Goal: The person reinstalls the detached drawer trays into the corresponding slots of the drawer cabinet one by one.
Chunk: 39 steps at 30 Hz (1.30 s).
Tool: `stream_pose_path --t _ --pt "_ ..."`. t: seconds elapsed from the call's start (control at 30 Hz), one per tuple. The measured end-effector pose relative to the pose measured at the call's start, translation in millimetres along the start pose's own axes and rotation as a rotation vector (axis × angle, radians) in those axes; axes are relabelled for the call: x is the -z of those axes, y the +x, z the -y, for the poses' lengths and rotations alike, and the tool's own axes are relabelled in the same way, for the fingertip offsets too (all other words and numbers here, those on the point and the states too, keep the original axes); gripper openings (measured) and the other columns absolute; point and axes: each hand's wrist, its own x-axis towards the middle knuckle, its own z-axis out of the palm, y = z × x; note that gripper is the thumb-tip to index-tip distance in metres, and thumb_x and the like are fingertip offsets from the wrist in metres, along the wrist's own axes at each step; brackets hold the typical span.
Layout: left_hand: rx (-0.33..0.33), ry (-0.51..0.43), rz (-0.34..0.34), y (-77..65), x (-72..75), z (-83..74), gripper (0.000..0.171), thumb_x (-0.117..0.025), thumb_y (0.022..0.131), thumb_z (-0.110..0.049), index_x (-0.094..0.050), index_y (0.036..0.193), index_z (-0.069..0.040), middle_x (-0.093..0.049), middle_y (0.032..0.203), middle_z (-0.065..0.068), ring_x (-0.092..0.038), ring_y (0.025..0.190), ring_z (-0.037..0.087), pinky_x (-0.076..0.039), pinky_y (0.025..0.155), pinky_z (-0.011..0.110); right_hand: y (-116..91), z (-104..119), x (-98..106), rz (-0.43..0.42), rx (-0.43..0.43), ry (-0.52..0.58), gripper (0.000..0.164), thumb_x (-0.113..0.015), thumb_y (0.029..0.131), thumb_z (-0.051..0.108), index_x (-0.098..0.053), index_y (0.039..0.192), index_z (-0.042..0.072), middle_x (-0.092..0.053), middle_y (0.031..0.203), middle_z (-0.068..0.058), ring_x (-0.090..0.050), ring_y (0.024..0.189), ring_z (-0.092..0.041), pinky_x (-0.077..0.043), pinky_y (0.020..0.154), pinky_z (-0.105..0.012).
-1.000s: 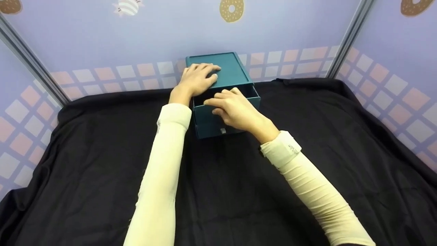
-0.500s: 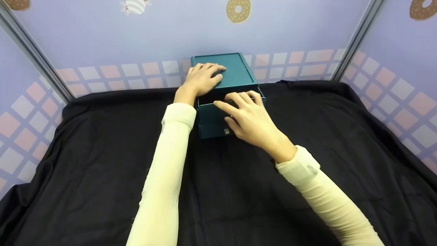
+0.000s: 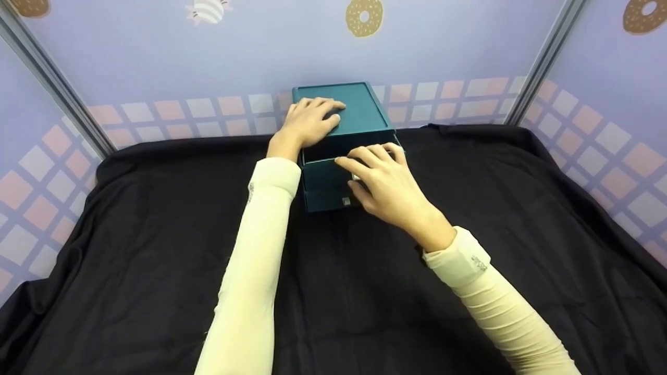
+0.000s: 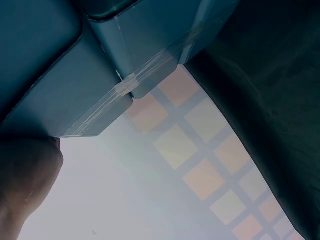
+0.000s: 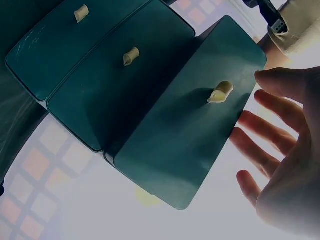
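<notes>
A teal drawer box [image 3: 357, 107] stands against the back wall with its top drawer [image 3: 323, 177] pulled out. My left hand [image 3: 307, 125] rests on the left part of the box's lid, fingers lying forward. My right hand [image 3: 388, 185] is at the drawer's front, fingertips touching its upper edge and thumb apart in front of it. In the right wrist view, three stacked drawer fronts show, each with a small pale knob; the thumb is apart from the top knob [image 5: 220, 92]. Much of the drawer's inside is dark or hidden by my right hand.
Black cloth [image 3: 156, 234] covers the table in front of and beside the box. Lilac walls [image 3: 260, 52] with printed tiles and donuts close off the back and sides. Clear tape [image 4: 150, 67] runs along the box's side in the left wrist view.
The right hand's fingers have uncurled and spread, and the hand has shifted right along the drawer front. The left hand stays on the lid. The whole head view has shifted slightly.
</notes>
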Motion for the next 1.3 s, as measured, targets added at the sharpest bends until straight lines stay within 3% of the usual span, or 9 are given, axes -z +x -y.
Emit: stream_pose_path --t 0.27,0.57,0.93,1.3 --pt "0.003 0.008 0.001 1.0 0.7 -2.5 0.050 -0.035 0.115 -0.044 -0.043 0.162 -0.034 -0.033 0.172 -0.004 -0.025 0.159 0.028 -0.016 0.129 0.050 0.8 -1.6 -0.5 0.037 -0.028 -0.011 0.046 -0.072 0.101 0.016 -0.065 0.146 0.011 -0.065 0.142 -0.009 -0.056 0.131 -0.030 -0.036 0.114 -0.052" --pt "0.002 0.009 0.008 1.3 -0.1 -3.7 0.050 -0.034 0.115 -0.043 -0.042 0.163 -0.034 -0.032 0.172 -0.006 -0.024 0.159 0.027 -0.016 0.129 0.050 1.5 -5.0 -6.2 0.065 -0.034 -0.035 0.035 -0.069 0.103 0.022 -0.072 0.136 0.010 -0.060 0.150 -0.012 -0.052 0.135 -0.033 -0.036 0.116 -0.053" --pt "-0.004 0.002 0.012 2.0 -0.8 -3.5 0.050 -0.033 0.115 -0.044 -0.042 0.163 -0.034 -0.031 0.173 -0.005 -0.023 0.159 0.028 -0.015 0.129 0.051 10.5 -10.6 -10.2 0.102 -0.089 0.032 0.024 -0.070 0.102 0.019 -0.076 0.123 0.009 -0.057 0.153 -0.013 -0.047 0.142 -0.036 -0.033 0.120 -0.056" --pt "-0.010 -0.009 0.022 1.0 1.7 0.6 0.050 -0.035 0.115 -0.043 -0.043 0.163 -0.032 -0.033 0.172 -0.002 -0.026 0.158 0.030 -0.015 0.129 0.052 19.3 -14.2 -14.7 0.165 -0.101 0.057 0.025 -0.071 0.101 0.020 -0.077 0.123 0.010 -0.052 0.158 -0.014 -0.042 0.147 -0.036 -0.030 0.123 -0.056"
